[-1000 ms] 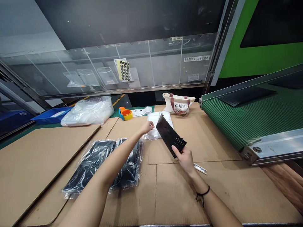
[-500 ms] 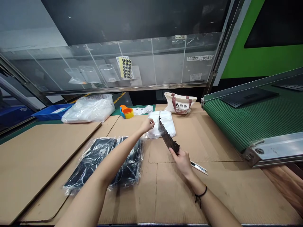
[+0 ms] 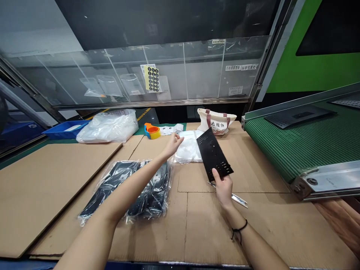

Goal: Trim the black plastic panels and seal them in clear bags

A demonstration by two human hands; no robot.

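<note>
My right hand (image 3: 224,189) grips the lower end of a thin black perforated plate (image 3: 213,153), tilted with its flat face toward me. My left hand (image 3: 173,145) is closed, thumb and fingers pressed together, at the left edge of a stack of clear plastic bags (image 3: 189,148). Whether anything is pinched in it, I cannot make out. Beneath my right hand, a utility knife (image 3: 239,200) lies on the cardboard. Under and beside my left forearm are black plates in clear plastic bags (image 3: 120,180).
On the right, a green conveyor belt (image 3: 295,138) carries another black plate (image 3: 299,115). Along the back are a cloth bag (image 3: 216,122), tape rolls (image 3: 152,131), a bulky plastic bundle (image 3: 109,126) and a blue tray (image 3: 60,131). A clear pocketed panel (image 3: 174,75) hangs behind.
My right hand has turned the black plate from nearly edge-on to face me, shifting it slightly right. My left hand has risen slightly, staying by the bag stack.
</note>
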